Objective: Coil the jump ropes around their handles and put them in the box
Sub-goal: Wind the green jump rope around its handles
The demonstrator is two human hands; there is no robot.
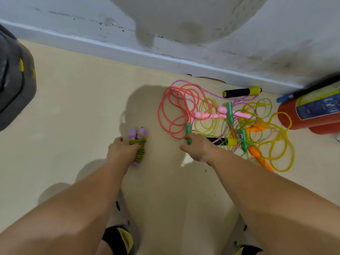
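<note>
- Done: one jump rope (pixel 139 144), purple-handled with its olive cord wound round both handles, is coiled; the left hand (pixel 121 150) grips it just above the floor (pixel 82 107), not yet boxed.
- In progress: the right hand (pixel 197 149) pinches the lower end of a green handle (pixel 188 128) at the near edge of the tangle (pixel 248 122).
- Left: judged from the heap, several ropes remain uncoiled, among them a pink rope (pixel 176 107) lying in loose loops and yellow, orange and braided cords.
- Box: a dark grey fabric container (pixel 14 80) sits at far left, well apart; whether it is the box cannot be told.
- Obstacles: the cords cross one another, so the green handle's cord probably snags; a red fire extinguisher (pixel 312 115) lies touching the heap's far side.
</note>
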